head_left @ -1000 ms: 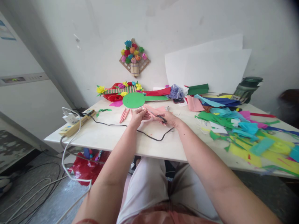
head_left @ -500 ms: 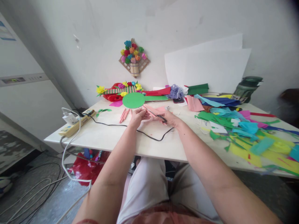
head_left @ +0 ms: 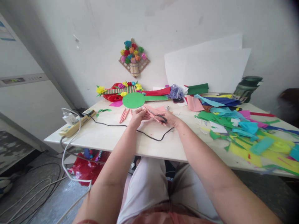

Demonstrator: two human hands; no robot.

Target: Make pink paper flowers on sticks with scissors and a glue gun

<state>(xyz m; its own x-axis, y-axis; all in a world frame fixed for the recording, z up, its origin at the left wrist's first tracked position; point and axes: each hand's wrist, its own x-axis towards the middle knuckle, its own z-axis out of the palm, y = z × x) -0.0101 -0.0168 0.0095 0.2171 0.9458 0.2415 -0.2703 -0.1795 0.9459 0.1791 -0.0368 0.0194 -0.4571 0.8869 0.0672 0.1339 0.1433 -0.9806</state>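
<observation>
Both my hands meet over the middle of the white table (head_left: 105,137). My left hand (head_left: 139,116) pinches the near edge of a pink paper sheet (head_left: 157,109). My right hand (head_left: 170,118) grips black-handled scissors (head_left: 158,116), whose blades point left into the pink paper. A round green paper disc (head_left: 133,100) lies just beyond my hands. Several rolled pink paper sticks (head_left: 124,115) lie to the left of my left hand.
A black cable (head_left: 149,137) snakes across the table from a power strip (head_left: 76,123) at the left edge. Coloured paper scraps (head_left: 245,130) cover the right side. Paper-flower crafts (head_left: 121,90) and white sheets (head_left: 205,68) stand against the wall, with a dark container (head_left: 247,88) at far right.
None of note: my hands stay in place, and the scissors and pink paper shift only slightly.
</observation>
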